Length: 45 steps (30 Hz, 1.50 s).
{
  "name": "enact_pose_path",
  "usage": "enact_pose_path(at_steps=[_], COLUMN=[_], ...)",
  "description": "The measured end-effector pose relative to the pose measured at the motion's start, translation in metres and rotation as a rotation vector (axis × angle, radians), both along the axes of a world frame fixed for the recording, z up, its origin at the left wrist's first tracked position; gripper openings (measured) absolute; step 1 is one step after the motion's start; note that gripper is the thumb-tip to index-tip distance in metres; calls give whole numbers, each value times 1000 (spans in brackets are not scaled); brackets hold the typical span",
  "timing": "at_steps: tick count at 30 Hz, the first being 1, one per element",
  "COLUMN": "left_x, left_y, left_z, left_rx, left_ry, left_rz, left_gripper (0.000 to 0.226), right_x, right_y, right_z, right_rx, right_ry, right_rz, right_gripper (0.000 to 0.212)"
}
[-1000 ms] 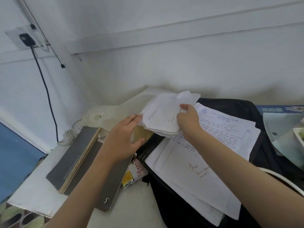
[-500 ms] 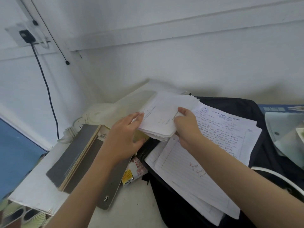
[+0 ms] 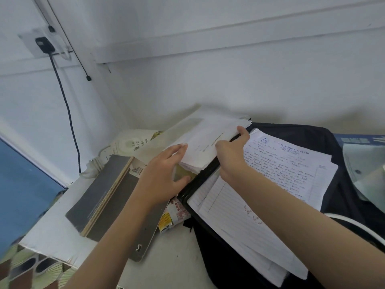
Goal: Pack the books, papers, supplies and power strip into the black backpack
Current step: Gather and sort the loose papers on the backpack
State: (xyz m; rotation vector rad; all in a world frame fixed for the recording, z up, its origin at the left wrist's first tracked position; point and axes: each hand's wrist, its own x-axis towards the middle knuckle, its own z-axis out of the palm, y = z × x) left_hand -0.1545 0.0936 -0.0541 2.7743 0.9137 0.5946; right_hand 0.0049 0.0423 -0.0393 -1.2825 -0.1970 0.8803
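The black backpack [image 3: 343, 184] lies on the white table at the right, with lined and handwritten sheets [image 3: 281, 184] spread over it. A thick stack of white papers [image 3: 208, 142] lies just left of the backpack's edge. My right hand [image 3: 231, 155] grips the stack's right side, thumb on top. My left hand [image 3: 164, 180] holds its left side, fingertips on the top sheet and thumb below. Grey-covered books [image 3: 104, 195] lie further left. A white power strip [image 3: 108, 153] sits behind them, partly hidden.
A black cable [image 3: 66, 105] hangs from a wall socket [image 3: 43, 44] at the upper left. A red and yellow packet [image 3: 173, 215] lies under my left wrist. A grey clipboard [image 3: 145, 236] juts toward the table's front edge. Blue and pale folders [image 3: 364, 163] lie far right.
The paper stack has come down from a lifted, fanned state and now lies flatter beside the backpack. Both hands moved with it, the right sliding along its right edge.
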Motion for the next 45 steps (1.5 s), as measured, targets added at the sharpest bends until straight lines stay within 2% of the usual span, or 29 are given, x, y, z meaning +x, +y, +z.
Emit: enact_pose_path(at_steps=[4,10,15,19,26,31,35,37,40,45], left_x=[-1,-3,-3,-3,-5,-6,-6,-6,-7,-11], left_y=[1,3,3,2,6,6,6,5,5,8], left_z=[0,-1,-1,0,-2,-2,-1,-1,-1,-2], left_rx=[-29,-44,-43,-55,-54,-68,-82,-91,-138,-269], left_ry=[-28,-40,-44,-49,-48,-57,-72,-68,-58,-138], left_rz=[7,13,17,14,17,3,5,14,14,41], left_gripper=[77,77,75,75,75,75,74,73,65,33], right_x=[2,5,8,6,10,14,16,15,12,12], right_y=[-1,6,4,6,19,26,22,19,10,-10], right_z=[-3,-17,-15,-12,-14,-1,8,8,5,-6], right_rx=[-5,19,-28,23,7,28,64,75,31,13], right_ry=[13,102,-80,-72,-24,146,267,330,301,262], right_rz=[-9,8,-9,-34,79,209,207,179,142,134], right_gripper=[78,39,52,60,67,59,41,41,38,48])
